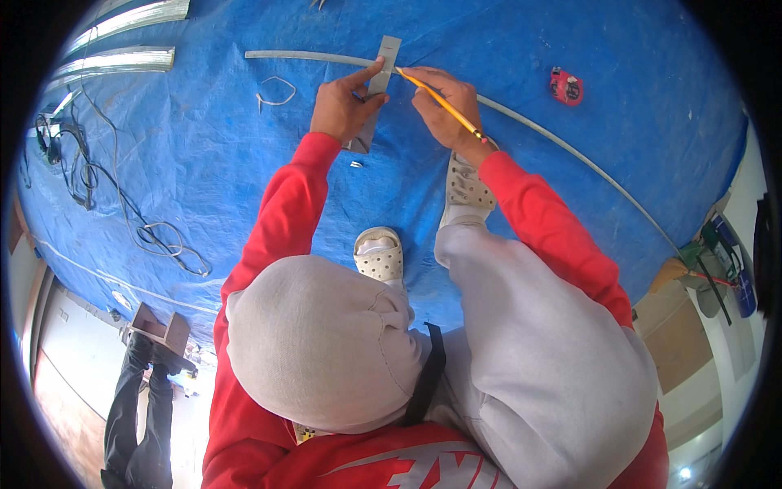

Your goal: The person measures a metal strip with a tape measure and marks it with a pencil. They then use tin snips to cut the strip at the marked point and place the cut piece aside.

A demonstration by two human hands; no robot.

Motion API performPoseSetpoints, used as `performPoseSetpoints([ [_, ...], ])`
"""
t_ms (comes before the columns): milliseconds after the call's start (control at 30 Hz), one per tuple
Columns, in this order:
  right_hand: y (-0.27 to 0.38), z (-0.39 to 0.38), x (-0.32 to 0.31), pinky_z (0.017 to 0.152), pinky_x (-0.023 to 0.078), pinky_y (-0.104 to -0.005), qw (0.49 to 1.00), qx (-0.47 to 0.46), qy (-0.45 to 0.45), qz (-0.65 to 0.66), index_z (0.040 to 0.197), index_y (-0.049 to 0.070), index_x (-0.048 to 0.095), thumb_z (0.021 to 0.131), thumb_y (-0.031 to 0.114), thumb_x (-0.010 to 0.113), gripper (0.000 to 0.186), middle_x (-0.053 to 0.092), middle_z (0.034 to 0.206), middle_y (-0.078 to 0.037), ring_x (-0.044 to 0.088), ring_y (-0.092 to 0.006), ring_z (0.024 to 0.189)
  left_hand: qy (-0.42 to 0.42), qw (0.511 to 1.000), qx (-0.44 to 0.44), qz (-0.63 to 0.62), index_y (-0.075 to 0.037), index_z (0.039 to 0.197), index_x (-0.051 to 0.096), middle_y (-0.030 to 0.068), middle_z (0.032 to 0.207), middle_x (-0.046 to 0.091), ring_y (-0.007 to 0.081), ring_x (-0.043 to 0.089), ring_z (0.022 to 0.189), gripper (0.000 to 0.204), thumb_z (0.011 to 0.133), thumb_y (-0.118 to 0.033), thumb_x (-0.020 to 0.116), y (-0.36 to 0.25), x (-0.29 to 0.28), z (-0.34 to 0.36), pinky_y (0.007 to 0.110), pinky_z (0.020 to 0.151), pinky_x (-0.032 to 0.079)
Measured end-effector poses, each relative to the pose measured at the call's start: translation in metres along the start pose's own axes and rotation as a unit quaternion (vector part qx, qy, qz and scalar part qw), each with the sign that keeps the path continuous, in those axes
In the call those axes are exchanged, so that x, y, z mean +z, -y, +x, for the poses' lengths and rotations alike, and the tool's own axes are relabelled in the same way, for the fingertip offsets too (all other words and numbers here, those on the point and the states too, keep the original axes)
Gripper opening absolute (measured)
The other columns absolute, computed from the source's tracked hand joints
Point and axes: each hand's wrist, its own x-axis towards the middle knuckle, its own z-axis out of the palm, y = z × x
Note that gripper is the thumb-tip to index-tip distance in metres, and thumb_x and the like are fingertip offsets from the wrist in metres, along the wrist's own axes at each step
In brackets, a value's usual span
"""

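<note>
From afar, I hold a grey straightedge (pixel 386 55) across a pale strip (pixel 318 56) on blue tarp (pixel 212 147), left grip (pixel 342 107) clasping it, right grip (pixel 456 96) pinching a yellow pencil (pixel 440 100), tip just beside.

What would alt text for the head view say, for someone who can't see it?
A person's left hand holds a gray bar across a long strip; the right hand holds a yellow pencil, tip beside the bar. Beneath lies a blue tarp, with a red object at right.

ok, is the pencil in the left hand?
No, the yellow pencil is held in the right hand, while the left hand touches the flat grey strip.
</note>
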Motion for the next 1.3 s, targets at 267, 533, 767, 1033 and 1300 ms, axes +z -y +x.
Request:
performPoseSetpoints([
  [267, -0.0001, -0.0003, 0.0003, 0.096, 0.059, -0.0395, 1.000, 0.008, -0.004, 0.004, 0.120, 0.004, 0.076, 0.087, 0.013, 0.065, 0.035, 0.074, 0.121, -0.022, 0.073, -0.0346, 0.110, -0.005, 1.000, 0.014, 0.011, -0.032, 0.144, 0.064, 0.0119, 0.083, 0.076, 0.0310, 0.074, 0.074, 0.065, 0.083, -0.026, 0.085, 0.0012, -0.0010, 0.0002, 0.041, 0.074, 0.059],
  [533, -0.0017, 0.0006, 0.0002, 0.096, 0.059, -0.0394, 1.000, -0.017, -0.005, -0.017, 0.120, 0.005, 0.076, 0.087, 0.014, 0.066, 0.035, 0.074, 0.120, -0.022, 0.073, -0.0347, 0.109, -0.003, 1.000, 0.002, -0.009, -0.031, 0.144, 0.064, 0.0126, 0.084, 0.076, 0.0309, 0.074, 0.074, 0.065, 0.083, -0.026, 0.085, 0.0031, 0.0019, 0.0009, 0.040, 0.075, 0.059],
  [767, -0.0013, -0.0001, 0.0001, 0.097, 0.059, -0.0398, 1.000, -0.011, -0.003, -0.010, 0.119, 0.004, 0.076, 0.087, 0.015, 0.066, 0.035, 0.074, 0.119, -0.021, 0.073, -0.0346, 0.109, -0.004, 1.000, 0.004, -0.007, -0.031, 0.144, 0.064, 0.0116, 0.083, 0.076, 0.0297, 0.073, 0.073, 0.064, 0.083, -0.027, 0.085, 0.0050, 0.0025, 0.0011, 0.039, 0.075, 0.060],
  [1033, -0.0025, 0.0013, 0.0007, 0.096, 0.059, -0.0398, 0.999, -0.030, -0.001, -0.024, 0.119, 0.005, 0.077, 0.086, 0.014, 0.066, 0.036, 0.074, 0.118, -0.021, 0.073, -0.0342, 0.109, 0.004, 1.000, -0.011, -0.009, -0.031, 0.144, 0.064, 0.0106, 0.082, 0.075, 0.0284, 0.073, 0.072, 0.065, 0.082, -0.025, 0.086, 0.0019, 0.0011, 0.0011, 0.039, 0.075, 0.059],
  [1300, -0.0018, 0.0003, 0.0013, 0.097, 0.058, -0.0402, 1.000, -0.022, -0.003, -0.022, 0.119, 0.005, 0.077, 0.086, 0.013, 0.066, 0.035, 0.074, 0.118, -0.021, 0.073, -0.0336, 0.110, -0.002, 1.000, 0.000, -0.002, -0.030, 0.144, 0.064, 0.0108, 0.081, 0.075, 0.0286, 0.073, 0.071, 0.065, 0.083, -0.025, 0.086, -0.0005, 0.0003, -0.0002, 0.039, 0.074, 0.059],
])
